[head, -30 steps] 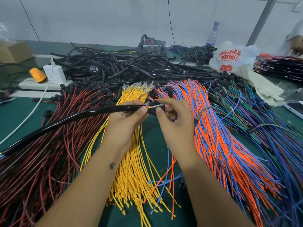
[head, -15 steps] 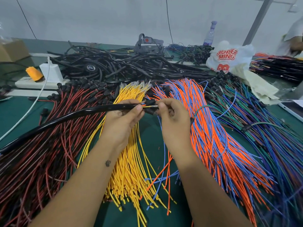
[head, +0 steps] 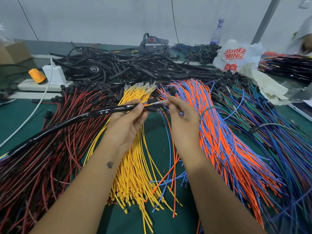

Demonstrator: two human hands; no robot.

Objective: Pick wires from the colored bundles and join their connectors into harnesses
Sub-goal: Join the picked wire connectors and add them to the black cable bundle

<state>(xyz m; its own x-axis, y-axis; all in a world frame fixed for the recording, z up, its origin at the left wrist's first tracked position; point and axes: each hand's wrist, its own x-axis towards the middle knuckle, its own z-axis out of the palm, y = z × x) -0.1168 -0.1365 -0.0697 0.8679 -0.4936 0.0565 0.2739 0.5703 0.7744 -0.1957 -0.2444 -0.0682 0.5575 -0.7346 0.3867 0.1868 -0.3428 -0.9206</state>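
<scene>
My left hand (head: 128,119) grips the end of a black sleeved harness (head: 70,123) that runs off to the lower left; short wire ends stick out past my thumb. My right hand (head: 181,114) pinches a clear-sleeved connector (head: 159,103) just right of that end, with an orange and a blue wire hanging below it. Under my hands lie the yellow wire bundle (head: 133,173), the orange and blue bundle (head: 219,132), the red and black bundle (head: 50,149) at left and the green and blue bundle (head: 276,132) at right.
A pile of black tubing (head: 128,68) fills the back of the green table (head: 155,144). A power strip with a white charger (head: 54,75) sits back left. A white plastic bag (head: 236,56) and a bottle (head: 217,33) stand back right, next to another person's dark wires (head: 287,65).
My right hand has drawn slightly to the right, so the clear connector now shows between the two hands. The harness end stays in my left hand.
</scene>
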